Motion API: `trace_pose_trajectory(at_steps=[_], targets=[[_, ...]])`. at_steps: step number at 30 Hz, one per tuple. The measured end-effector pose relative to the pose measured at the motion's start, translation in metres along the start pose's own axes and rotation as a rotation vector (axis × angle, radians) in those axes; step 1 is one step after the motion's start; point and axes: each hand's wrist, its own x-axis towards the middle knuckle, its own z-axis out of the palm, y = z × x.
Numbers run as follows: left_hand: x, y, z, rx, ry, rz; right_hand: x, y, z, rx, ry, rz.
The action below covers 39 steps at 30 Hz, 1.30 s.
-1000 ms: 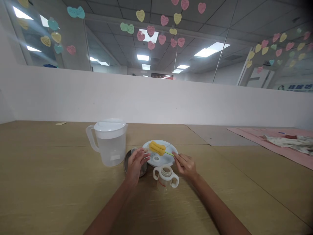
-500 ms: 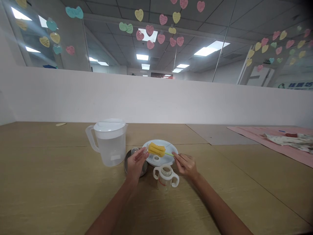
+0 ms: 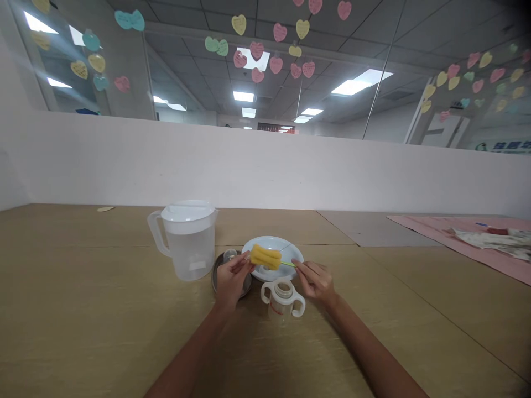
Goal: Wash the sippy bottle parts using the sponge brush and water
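My right hand [image 3: 316,281] pinches the thin green handle of a yellow sponge bottle brush [image 3: 265,257], held level above a white plate [image 3: 296,260]. At the brush's left end, the fingers of my left hand [image 3: 232,276] close on a small clear piece that looks like a bottle nipple, mostly hidden by the fingers and sponge. Just below, between my hands, a baby bottle [image 3: 281,303] with two white handles stands upright with its mouth uncovered. On the plate, a white ring is partly covered by the brush.
Left of my hands stands a translucent pitcher [image 3: 191,249] with a lid. A dark round metal tray [image 3: 214,279] holding a clear cap [image 3: 229,255] lies partly under my left hand. A pink cloth [image 3: 435,232] with crumpled fabric covers the far right; a white wall [image 3: 265,171] rises behind.
The clear piece in my left fingers, visible before, is now mostly hidden at the sponge's end. My hands stay in nearly the same place, and the view has shifted slightly.
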Motion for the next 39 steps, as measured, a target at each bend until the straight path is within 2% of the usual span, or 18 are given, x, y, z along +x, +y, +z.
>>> trace_pose_trajectory(at_steps=[3, 7, 13, 17, 19, 22, 29, 34, 39], targets=[[-0.001, 0.002, 0.001, 0.006, -0.008, 0.000, 0.000, 0.001, 0.000, -0.027, -0.029, 0.018], [0.000, 0.001, 0.002, -0.016, -0.015, -0.016, 0.000, 0.002, 0.000, -0.096, 0.040, 0.086], [0.001, -0.004, 0.002, -0.017, -0.040, 0.013, -0.001, 0.001, 0.002, -0.078, -0.036, 0.001], [0.003, -0.006, 0.002, -0.015, -0.037, 0.055, -0.001, 0.003, 0.001, -0.135, 0.058, 0.062], [0.003, -0.007, 0.002, -0.018, -0.023, 0.083, -0.002, 0.002, 0.000, -0.098, 0.074, 0.038], [0.004, -0.009, 0.002, -0.018, 0.004, 0.130, -0.002, -0.002, 0.002, -0.049, 0.006, -0.006], [0.007, -0.017, -0.002, 0.069, 0.056, 0.249, 0.004, -0.006, 0.004, -0.125, -0.034, 0.086], [0.005, -0.017, -0.006, 0.208, 0.123, 0.381, 0.007, -0.008, 0.001, -0.148, 0.051, 0.151], [0.001, -0.020, -0.009, 0.308, 0.129, 0.481, 0.006, -0.010, -0.002, 0.007, 0.007, 0.002]])
